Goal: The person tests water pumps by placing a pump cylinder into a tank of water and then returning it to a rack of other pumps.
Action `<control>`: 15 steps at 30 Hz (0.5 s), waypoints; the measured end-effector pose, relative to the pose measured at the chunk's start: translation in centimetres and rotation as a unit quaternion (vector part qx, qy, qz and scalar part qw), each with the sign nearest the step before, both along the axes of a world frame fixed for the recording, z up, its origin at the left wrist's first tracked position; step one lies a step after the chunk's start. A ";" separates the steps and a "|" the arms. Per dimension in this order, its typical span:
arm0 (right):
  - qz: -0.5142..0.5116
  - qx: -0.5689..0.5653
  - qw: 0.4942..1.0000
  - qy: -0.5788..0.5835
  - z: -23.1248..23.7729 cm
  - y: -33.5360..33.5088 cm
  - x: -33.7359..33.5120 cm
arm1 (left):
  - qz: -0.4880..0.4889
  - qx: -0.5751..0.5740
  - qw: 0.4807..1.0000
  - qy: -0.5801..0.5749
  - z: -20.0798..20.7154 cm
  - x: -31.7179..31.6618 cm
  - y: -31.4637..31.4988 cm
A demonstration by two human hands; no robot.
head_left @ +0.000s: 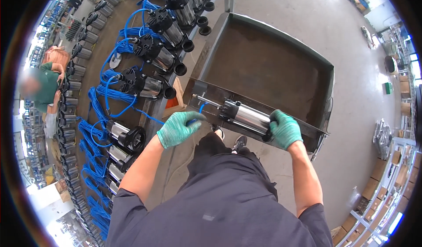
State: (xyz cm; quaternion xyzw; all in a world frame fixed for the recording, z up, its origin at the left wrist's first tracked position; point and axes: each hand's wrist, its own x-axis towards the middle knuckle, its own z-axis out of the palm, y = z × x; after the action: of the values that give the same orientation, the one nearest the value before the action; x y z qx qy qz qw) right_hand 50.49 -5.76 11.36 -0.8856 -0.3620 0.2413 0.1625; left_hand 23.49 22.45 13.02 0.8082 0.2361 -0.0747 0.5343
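A silver cylindrical motor with a black end and a slim metal shaft [209, 101] lies on its side, tilted, across the near edge of the tank. My right hand [285, 129], in a green glove, is closed around the right end of this motor [251, 118]. To the left of the shaft, my left hand [180, 128], also gloved in green, is closed around a blue cable [150, 116]. That cable runs in from the bench on the left, and a short blue length [202, 107] shows between the hand and the motor.
The shallow metal tank [281, 26] holds murky brown liquid. Several silver and black pumps [151, 88] with coiled blue cables [94, 146] line the bench at left. Beyond them, another person [48, 84] works. Shelves with cardboard boxes [380, 170] stand at far right.
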 end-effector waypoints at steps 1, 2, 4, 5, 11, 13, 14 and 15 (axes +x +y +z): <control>-0.023 -0.009 1.000 0.016 0.4 -0.2 1.0 | 0.000 -0.004 1.000 -0.003 0.5 0.4 0.2; -0.047 -0.018 0.998 0.031 0.8 -0.6 2.0 | 0.026 -0.052 0.997 -0.043 1.1 1.0 0.4; -0.067 0.018 0.996 0.060 1.6 -2.2 4.2 | 0.059 -0.103 0.989 -0.084 0.8 2.0 0.3; -0.084 0.026 0.995 0.056 2.7 -3.0 5.1 | 0.053 -0.111 0.986 -0.112 0.2 3.2 -0.3; -0.131 0.022 0.991 -0.018 4.7 -4.6 11.0 | 0.039 -0.167 0.972 -0.159 -4.7 9.3 -1.2; -0.131 -0.011 0.991 -0.030 4.4 -3.2 12.5 | -0.001 -0.172 0.980 -0.099 -5.7 10.4 -0.8; -0.129 -0.015 0.991 -0.032 4.2 -2.2 13.2 | -0.011 -0.181 0.983 -0.039 -6.2 10.8 -0.4; -0.119 -0.046 0.990 -0.059 3.4 -1.7 13.9 | -0.049 -0.055 0.997 -0.008 -6.1 11.3 0.6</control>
State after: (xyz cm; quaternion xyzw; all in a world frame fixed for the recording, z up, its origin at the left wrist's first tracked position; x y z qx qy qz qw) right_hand 64.36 -7.43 14.76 -0.9416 -0.2516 0.1837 0.1276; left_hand 34.76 23.07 6.95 0.7890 0.1878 -0.1068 0.5752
